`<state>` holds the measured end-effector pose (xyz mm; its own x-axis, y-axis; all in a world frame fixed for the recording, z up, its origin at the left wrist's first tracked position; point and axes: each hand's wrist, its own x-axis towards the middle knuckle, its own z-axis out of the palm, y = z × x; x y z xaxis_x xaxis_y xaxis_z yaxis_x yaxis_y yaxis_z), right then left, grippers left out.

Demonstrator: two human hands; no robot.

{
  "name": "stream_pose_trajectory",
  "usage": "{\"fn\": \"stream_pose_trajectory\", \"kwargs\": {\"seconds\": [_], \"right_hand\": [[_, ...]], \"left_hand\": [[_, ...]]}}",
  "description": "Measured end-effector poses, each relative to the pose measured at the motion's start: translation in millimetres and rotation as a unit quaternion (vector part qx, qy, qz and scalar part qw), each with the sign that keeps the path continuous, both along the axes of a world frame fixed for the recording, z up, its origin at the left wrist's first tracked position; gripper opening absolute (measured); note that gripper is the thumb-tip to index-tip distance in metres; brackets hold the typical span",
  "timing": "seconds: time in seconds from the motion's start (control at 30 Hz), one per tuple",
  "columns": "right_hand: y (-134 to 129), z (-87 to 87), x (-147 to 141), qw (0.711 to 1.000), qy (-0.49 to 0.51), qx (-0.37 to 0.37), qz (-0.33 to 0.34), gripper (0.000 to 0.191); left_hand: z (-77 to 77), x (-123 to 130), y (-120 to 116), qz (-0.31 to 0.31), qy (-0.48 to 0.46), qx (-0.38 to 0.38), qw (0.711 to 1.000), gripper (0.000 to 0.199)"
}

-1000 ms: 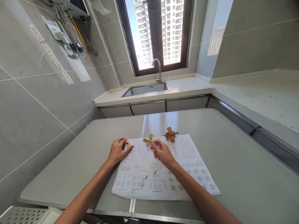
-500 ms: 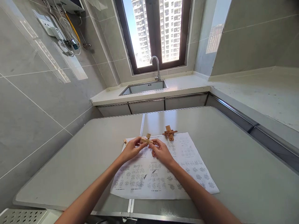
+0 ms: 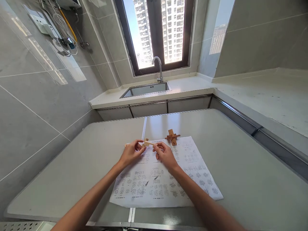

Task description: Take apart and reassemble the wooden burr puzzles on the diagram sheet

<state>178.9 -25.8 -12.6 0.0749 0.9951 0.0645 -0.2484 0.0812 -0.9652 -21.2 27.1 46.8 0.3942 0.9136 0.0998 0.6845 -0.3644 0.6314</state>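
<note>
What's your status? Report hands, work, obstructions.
Left grip and right grip closed on light wooden pieces. Paper lies underneath. Brown wooden cross near paper's far edge, clear of both.

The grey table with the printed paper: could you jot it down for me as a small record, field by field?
Left hand: holds pale yellow, crossed wooden bars
Right hand: pinches a slim bar's right end
Bars interlocked: too small to tell
Under hands: white paper sheet with printed diagrams
At sheet's far edge: brown, cross-shaped wooden assembly
Behind left hand: pale wooden block, mostly hidden
Surface: smooth grey table
Beyond: rectangular steel sink, curved metal tap, dark-framed window
</note>
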Motion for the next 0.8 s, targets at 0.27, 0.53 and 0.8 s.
{"fn": "stream_pose_trajectory", "kwargs": {"seconds": [0.27,0.53,0.8], "right_hand": [[-4.2,-8.7,2.2,0.933,-0.332,0.058,-0.126,0.018],[-10.1,-9.3,-1.4,0.889,-0.441,0.068,-0.102,0.013],[-14.9,-5.0,-6.2,0.843,-0.526,0.091,-0.056,0.009]], "left_hand": [[5.1,6.2,-16.6,-0.011,0.136,-0.002,0.991,0.063],[4.1,9.2,-21.0,-0.068,0.132,-0.049,0.988,0.053],[-5.1,-3.3,-12.3,-0.104,0.105,-0.045,0.988,0.063]]}}
